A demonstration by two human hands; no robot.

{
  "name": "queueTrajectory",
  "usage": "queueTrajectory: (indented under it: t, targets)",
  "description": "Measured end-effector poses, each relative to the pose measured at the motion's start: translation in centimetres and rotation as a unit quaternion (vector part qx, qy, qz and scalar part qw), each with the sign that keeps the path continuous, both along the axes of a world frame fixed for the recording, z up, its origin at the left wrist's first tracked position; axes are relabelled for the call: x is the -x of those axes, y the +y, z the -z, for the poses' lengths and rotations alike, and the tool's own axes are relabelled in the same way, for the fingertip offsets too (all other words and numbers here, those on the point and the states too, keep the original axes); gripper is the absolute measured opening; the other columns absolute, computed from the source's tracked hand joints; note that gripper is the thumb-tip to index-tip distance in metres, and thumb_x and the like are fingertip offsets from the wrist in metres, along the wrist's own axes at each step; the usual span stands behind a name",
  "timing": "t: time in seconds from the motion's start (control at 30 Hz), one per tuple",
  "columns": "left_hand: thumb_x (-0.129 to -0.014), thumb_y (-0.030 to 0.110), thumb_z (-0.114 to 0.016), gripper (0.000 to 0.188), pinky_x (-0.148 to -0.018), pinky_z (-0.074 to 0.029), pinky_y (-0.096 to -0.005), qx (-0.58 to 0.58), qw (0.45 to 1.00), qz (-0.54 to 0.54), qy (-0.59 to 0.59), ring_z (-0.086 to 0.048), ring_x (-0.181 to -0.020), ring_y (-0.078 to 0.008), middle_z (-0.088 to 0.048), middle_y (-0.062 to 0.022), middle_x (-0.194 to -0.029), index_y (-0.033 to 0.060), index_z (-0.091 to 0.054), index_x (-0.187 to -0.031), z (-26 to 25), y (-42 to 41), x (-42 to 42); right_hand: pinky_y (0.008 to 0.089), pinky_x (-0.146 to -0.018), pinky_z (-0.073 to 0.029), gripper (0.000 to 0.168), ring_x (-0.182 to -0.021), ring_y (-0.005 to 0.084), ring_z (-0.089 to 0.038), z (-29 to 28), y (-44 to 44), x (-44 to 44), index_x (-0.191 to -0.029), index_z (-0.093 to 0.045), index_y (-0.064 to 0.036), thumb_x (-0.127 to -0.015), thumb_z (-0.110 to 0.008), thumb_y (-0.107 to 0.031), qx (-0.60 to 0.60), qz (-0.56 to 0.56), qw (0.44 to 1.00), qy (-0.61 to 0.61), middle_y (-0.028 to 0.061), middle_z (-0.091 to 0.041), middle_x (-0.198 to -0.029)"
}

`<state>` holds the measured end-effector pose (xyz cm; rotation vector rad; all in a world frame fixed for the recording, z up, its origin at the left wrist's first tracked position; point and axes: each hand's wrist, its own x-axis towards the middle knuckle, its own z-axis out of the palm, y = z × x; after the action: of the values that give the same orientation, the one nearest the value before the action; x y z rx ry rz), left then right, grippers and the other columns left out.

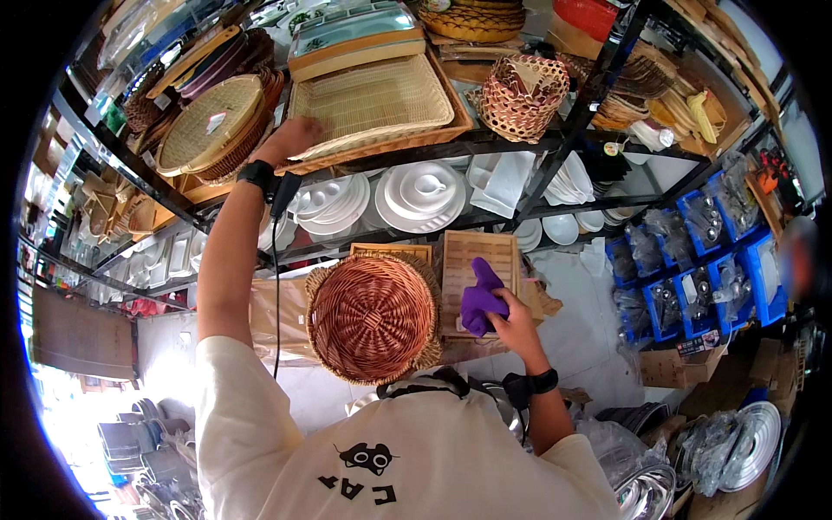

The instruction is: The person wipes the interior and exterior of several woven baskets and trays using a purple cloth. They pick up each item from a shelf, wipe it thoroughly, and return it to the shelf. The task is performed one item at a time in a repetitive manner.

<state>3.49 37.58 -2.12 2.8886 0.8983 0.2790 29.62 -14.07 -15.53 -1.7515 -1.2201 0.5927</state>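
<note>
My left hand (296,138) reaches up to the shelf and lies over the left rim of a pale rectangular woven tray (370,104), fingertips inside it. The tray sits in a larger brown wicker tray (463,120). My right hand (519,324) holds a bunched purple cloth (482,299) in front of a slatted wooden tray (478,250). Between my arms is a round reddish-brown wicker basket (372,318) with a thick braided rim, its opening facing up. What supports this basket is hidden.
Flat round bamboo baskets (208,123) are stacked left of the tray. An openwork woven basket (523,97) stands to its right. White plates (421,195) fill the shelf below. Black metal posts (572,123) frame the shelving. Blue bins (692,292) hold bagged metal utensils at right.
</note>
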Motion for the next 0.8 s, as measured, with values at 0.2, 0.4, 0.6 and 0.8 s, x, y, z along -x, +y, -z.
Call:
queueTrajectory:
  t: [0.2,0.4,0.6,0.8]
  targets:
    - [-0.097,0.066,-0.025,0.081,-0.105,-0.039,-0.0463,0.148,0.964,-0.176,0.134,-0.051,-0.124,-0.0445,-0.055,-0.0303,-0.13,-0.0008,-0.06,-0.126,-4.8,-8.5,-4.5,0.0388,-0.086,-0.05,0.035,-0.102,0.0384,-0.064,0.0,0.0,-1.1,-0.114,-0.057,0.0,-0.081,-0.067,-0.006,0.016,-0.002,1.0,0.012,0.0207,-0.065,-0.109]
    - [-0.091,0.074,-0.033,0.09,-0.106,-0.04,-0.0447,0.159,0.959,-0.201,0.12,-0.052,-0.126,-0.0418,-0.056,-0.0315,-0.128,-0.0046,-0.059,-0.126,-3.9,-6.7,-3.4,0.0393,-0.085,-0.051,0.036,-0.101,0.0381,-0.065,-0.3,1.2,-0.6,-0.115,-0.057,0.0,-0.081,-0.067,-0.007,0.033,-0.022,0.999,0.024,0.0209,-0.066,-0.107]
    - [-0.092,0.043,-0.053,0.047,-0.095,-0.047,-0.0457,0.052,0.982,-0.11,0.141,-0.061,-0.112,-0.0394,-0.064,-0.0247,-0.119,0.0039,-0.068,-0.114,-0.4,-0.6,-2.5,0.0395,-0.084,-0.051,0.037,-0.1,0.0381,-0.065,-0.1,2.3,-0.3,-0.115,-0.058,0.0,-0.081,-0.068,-0.008,0.034,-0.033,0.999,0.009,0.0212,-0.066,-0.109]
    - [-0.088,0.021,-0.054,0.032,-0.078,-0.052,-0.0449,0.129,0.965,-0.126,0.19,-0.066,-0.1,-0.0376,-0.067,-0.022,-0.112,0.0037,-0.069,-0.111,-0.9,0.1,-5.5,0.0395,-0.085,-0.051,0.037,-0.101,0.0371,-0.065,1.2,1.8,-1.0,-0.116,-0.058,0.0,-0.082,-0.069,-0.009,0.05,-0.011,0.998,0.045,0.0216,-0.066,-0.11]
